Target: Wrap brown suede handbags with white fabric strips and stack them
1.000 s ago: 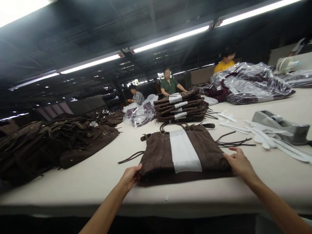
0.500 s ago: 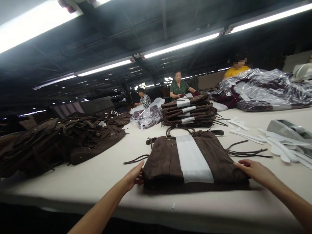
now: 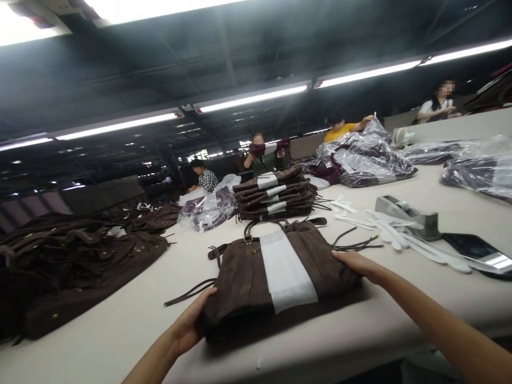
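Note:
A dark brown handbag (image 3: 245, 277) lies flat on the pale table (image 3: 132, 325) in front of me, a white paper band (image 3: 285, 272) round its middle. Its handles and thin tassel cords point away from me. My left hand (image 3: 191, 322) grips the left side near the front corner, thumb on top and fingers mostly hidden beneath. On the opposite side my right hand (image 3: 358, 265) holds the edge the same way, its fingertips out of sight. Just behind the bag rises a stack of banded brown bags (image 3: 276, 194).
Loose brown bags (image 3: 92, 266) heap up on the left. Plastic-wrapped bags (image 3: 216, 205) sit behind, with more plastic-wrapped bags (image 3: 368, 160) at right. White strips (image 3: 394, 234), a grey tape dispenser (image 3: 408, 216) and a phone (image 3: 476, 250) lie to the right. Several people work beyond.
My view has swung right, bringing the phone into sight. Both hands now grip the bag more firmly, the left thumb on top. A person behind has raised a banded dark red piece.

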`<state>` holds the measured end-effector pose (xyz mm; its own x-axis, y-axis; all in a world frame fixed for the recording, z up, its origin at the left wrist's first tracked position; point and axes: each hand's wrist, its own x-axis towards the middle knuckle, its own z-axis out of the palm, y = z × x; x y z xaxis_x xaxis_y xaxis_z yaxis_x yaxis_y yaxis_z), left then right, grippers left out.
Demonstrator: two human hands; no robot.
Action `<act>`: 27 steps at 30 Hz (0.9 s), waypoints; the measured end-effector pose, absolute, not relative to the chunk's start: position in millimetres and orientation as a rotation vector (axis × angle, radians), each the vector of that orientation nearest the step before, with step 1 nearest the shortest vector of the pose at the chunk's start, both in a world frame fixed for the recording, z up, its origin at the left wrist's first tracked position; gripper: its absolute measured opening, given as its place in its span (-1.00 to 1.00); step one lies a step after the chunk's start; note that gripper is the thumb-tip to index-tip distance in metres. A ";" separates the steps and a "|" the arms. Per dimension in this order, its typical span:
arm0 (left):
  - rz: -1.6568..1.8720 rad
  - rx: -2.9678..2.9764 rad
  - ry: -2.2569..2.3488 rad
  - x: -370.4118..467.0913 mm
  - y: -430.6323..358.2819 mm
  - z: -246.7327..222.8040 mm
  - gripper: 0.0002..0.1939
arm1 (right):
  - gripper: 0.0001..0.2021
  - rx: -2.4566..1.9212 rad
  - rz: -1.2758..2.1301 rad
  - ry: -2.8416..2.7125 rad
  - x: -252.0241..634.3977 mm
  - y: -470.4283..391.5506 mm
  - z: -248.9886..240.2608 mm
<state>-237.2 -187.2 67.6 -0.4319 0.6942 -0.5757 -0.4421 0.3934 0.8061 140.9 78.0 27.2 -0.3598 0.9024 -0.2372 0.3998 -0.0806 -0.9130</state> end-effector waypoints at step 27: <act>1.381 0.237 1.535 -218.9 -219.4 64.7 -0.45 | -0.69 -1.027 2.219 -1.234 147.4 66.9 40.1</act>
